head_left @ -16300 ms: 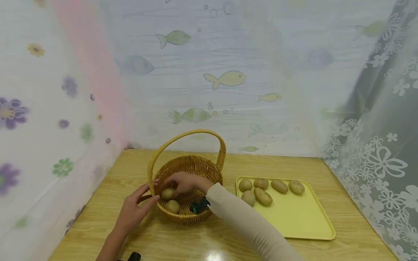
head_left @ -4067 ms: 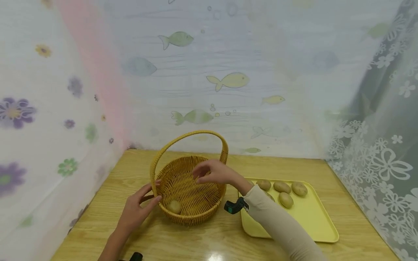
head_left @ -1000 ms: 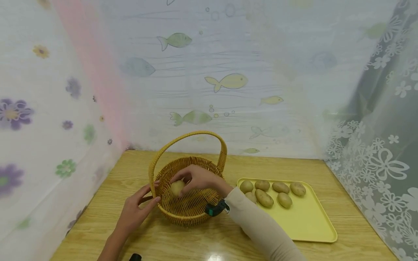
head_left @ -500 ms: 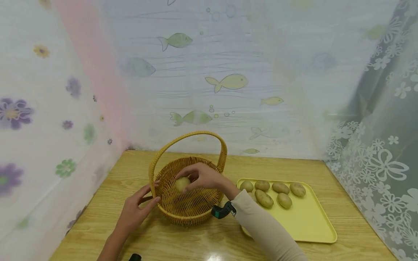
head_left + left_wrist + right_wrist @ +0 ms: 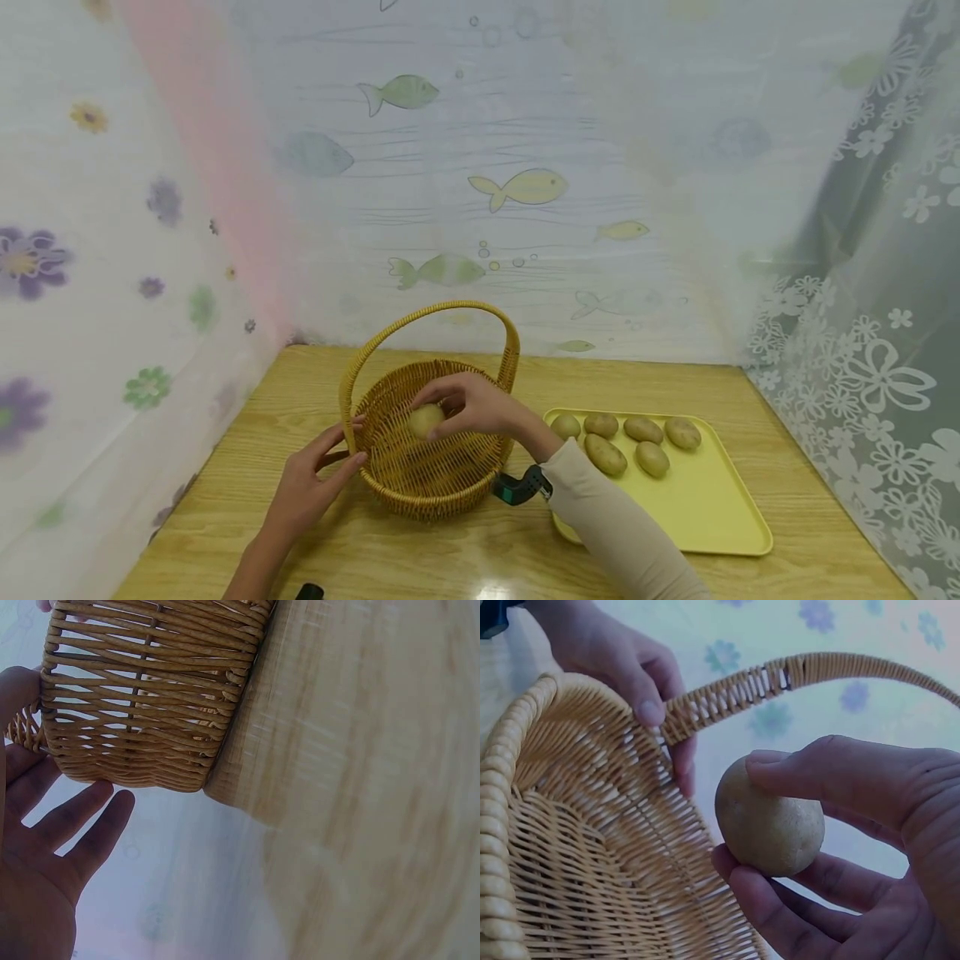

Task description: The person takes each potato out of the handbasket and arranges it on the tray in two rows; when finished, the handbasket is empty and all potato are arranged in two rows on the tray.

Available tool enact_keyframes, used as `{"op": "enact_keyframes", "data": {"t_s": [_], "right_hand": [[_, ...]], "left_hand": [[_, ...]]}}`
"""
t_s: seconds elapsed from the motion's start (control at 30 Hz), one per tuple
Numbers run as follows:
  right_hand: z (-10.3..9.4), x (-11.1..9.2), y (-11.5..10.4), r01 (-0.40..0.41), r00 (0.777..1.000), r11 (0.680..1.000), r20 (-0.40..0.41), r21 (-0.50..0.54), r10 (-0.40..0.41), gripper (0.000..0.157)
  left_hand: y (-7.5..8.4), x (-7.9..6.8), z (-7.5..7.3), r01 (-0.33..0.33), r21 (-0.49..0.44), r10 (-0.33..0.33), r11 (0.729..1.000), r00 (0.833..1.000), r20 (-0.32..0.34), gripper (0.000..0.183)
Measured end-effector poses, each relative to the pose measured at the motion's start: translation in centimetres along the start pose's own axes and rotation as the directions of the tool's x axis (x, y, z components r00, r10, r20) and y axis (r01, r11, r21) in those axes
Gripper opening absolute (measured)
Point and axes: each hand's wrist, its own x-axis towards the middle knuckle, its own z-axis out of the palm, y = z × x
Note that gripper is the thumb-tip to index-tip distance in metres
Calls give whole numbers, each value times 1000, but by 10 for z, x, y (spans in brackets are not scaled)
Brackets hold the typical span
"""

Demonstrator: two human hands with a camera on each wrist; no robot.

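Observation:
In the head view a round wicker basket (image 5: 435, 500) with a tall arched handle stands on the table. My left hand (image 5: 311, 475) grips its left side at the foot of the handle, thumb on one side and fingers on the other; the left wrist view shows two fingers spread below the woven wall. Over the basket's inside, my right hand (image 5: 468, 408) holds a small round potato (image 5: 769, 821) between thumb and fingertips. No other potato shows in the visible part of the basket.
To the right lies a yellow tray (image 5: 705, 508) with several potatoes (image 5: 606, 454) grouped toward its back. My right sleeve crosses the tray's front left corner. Patterned curtains (image 5: 637, 125) hang behind and at both sides of the wooden table (image 5: 247, 433).
Earlier two potatoes lay in the basket, later one, which my right hand now holds and has drawn slightly rightward and up. The tray has gained a potato. My left hand stays put.

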Motion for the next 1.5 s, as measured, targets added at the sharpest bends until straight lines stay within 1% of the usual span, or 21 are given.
{"op": "enact_keyframes", "data": {"t_s": [0.3, 0.47, 0.6, 0.87, 0.97, 1.2, 1.3, 1.5], "right_hand": [[-4, -12, -8, -11, 998, 1000, -54, 6, 11, 45], [-8, -23, -12, -2, 994, 1000, -105, 21, 5, 46], [-12, -33, -10, -14, 990, 999, -137, 40, 19, 48], [-17, -48, -9, -54, 984, 996, -168, 69, 65, 47], [-18, -53, -9, -69, 981, 995, -174, 70, 81, 49], [-24, -65, -10, -77, 975, 993, -200, 88, 94, 46], [-25, -70, -10, -72, 973, 992, -210, 105, 93, 47], [-30, -83, -8, -80, 967, 993, -233, 92, 100, 48]], "left_hand": [[-2, -2, 1, -25, -10, 25, 1000, 1000, 5, 49], [-3, -1, 0, -25, -19, 26, 999, 1000, 11, 50], [-4, -1, 0, -31, -24, 31, 999, 999, 23, 50], [-4, -1, 1, -17, -19, 17, 1000, 1000, 13, 50], [-4, -2, 1, -25, -9, 25, 1000, 1000, 16, 50], [-5, -1, 1, -10, -16, 11, 1000, 1000, 20, 51], [-5, 0, 1, -23, -14, 23, 1000, 1000, 19, 53], [-5, 1, 1, -35, -16, 35, 999, 999, 20, 52]]}}
